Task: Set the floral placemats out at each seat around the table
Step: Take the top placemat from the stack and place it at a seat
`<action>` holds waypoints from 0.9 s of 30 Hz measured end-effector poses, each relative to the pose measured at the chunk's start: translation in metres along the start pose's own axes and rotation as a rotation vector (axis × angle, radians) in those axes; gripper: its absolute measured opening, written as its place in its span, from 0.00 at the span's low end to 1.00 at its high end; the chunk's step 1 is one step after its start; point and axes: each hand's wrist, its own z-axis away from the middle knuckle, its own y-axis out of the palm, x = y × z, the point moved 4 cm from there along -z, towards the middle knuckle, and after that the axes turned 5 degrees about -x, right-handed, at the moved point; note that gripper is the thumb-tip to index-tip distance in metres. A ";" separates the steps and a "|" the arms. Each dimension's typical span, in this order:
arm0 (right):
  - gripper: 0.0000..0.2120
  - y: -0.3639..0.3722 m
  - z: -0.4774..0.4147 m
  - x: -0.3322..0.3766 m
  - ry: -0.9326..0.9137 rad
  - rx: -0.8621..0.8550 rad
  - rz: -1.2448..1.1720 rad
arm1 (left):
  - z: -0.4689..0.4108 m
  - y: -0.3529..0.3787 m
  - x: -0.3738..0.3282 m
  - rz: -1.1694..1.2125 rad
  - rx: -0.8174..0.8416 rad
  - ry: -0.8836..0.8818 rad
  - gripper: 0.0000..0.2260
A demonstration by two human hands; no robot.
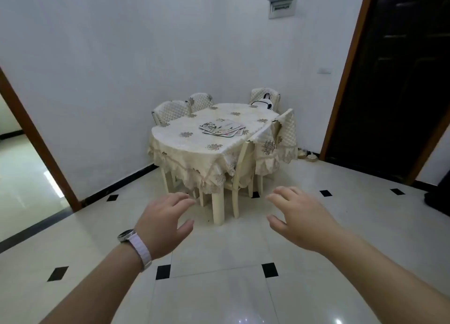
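nearest the camera, the left hand [163,222], a watch [126,235] on its wrist, and the right hand [297,216] hung over the tiled floor [219,294], fingers loosely spread and holding nothing, well apart from the cloth-covered table [185,141]. farther off, the placemats [222,128] lay in 1 fanned stack near the middle of that table, none yet at a seat, with chairs [170,112] tucked around it. they looked thin, light and fairly stiff, probably slick against each other, so i judged it best to pinch the top mat by a free corner and lift it clear rather than drag the pile.
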 end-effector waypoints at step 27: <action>0.22 0.121 -0.343 0.016 0.066 0.104 -0.075 | -0.167 0.083 0.279 0.020 0.053 -0.155 0.20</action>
